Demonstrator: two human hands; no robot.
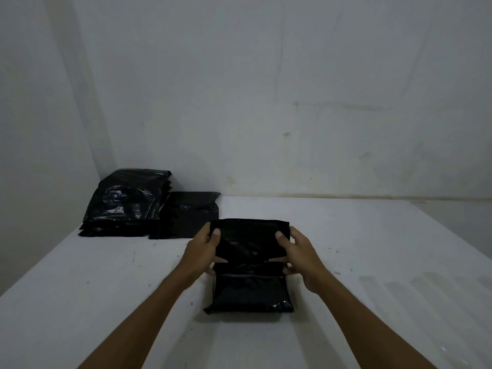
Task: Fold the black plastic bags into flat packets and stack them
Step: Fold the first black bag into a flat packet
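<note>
A: Left of frame, by the wall: pile of bags (125, 201), then a lower folded stack (190, 215) beside it. How many, cannot tell.

B: Centre: left hand (203, 247) and right hand (299, 253) each pinch a side of the bag (250, 265) on the worktop (372, 262), far flap lifted.

A: Fold unfinished; stacking still to do.

A bare, dim workroom or storeroom rather than a home: plain white walls (266, 89), stained and scuffed, meet in a corner with nothing hung on them. A wide white table (372, 262), marked with dark specks, fills the floor of the view. Piles of black plastic bags (125, 203) lie by the corner.
</note>
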